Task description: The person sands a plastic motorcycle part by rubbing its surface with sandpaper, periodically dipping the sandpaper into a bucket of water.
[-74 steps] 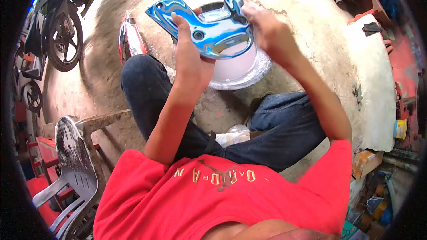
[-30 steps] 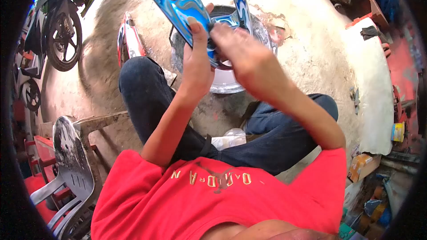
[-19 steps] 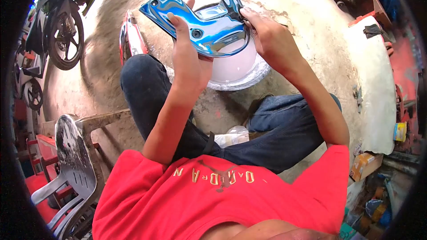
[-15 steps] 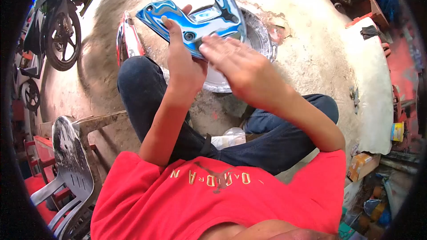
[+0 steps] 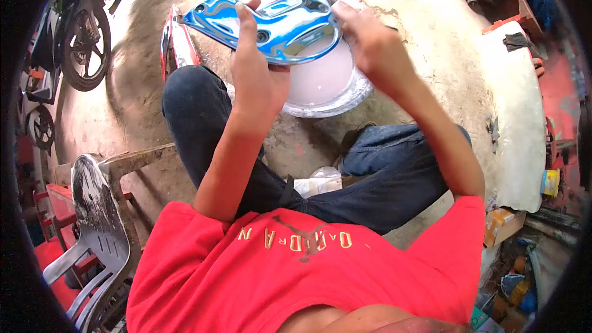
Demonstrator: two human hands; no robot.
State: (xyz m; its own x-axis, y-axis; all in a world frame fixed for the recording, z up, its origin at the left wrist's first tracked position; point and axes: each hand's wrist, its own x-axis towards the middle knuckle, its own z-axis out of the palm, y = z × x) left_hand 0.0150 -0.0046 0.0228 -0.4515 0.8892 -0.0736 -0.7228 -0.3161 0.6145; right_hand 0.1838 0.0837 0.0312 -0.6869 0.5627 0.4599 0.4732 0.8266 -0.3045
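Observation:
A glossy blue, white and silver motorcycle fairing panel point(image 5: 287, 31) is held up at the top centre, over a round basin point(image 5: 327, 110) of cloudy liquid. My left hand point(image 5: 259, 74) grips the panel's lower left side, thumb across its face near a round hole and fingers behind. My right hand point(image 5: 376, 43) has its fingers bent at the panel's right edge and is slightly blurred. From behind that hand sticks a thin dark sliver point(image 5: 391, 28); its kind is unclear. The panel hides part of the basin.
A red and white panel point(image 5: 179, 43) stands on the floor left of the basin. Motorcycles point(image 5: 86, 43) are at upper left, a worn plastic chair point(image 5: 98, 216) at lower left. On the right lie a long pale sheet point(image 5: 521, 129) and a cardboard box point(image 5: 502, 225).
My right hand has left the panel's face, moving right and up to its right edge, fingers now bent. The panel has shifted slightly up, uncovering more of the basin.

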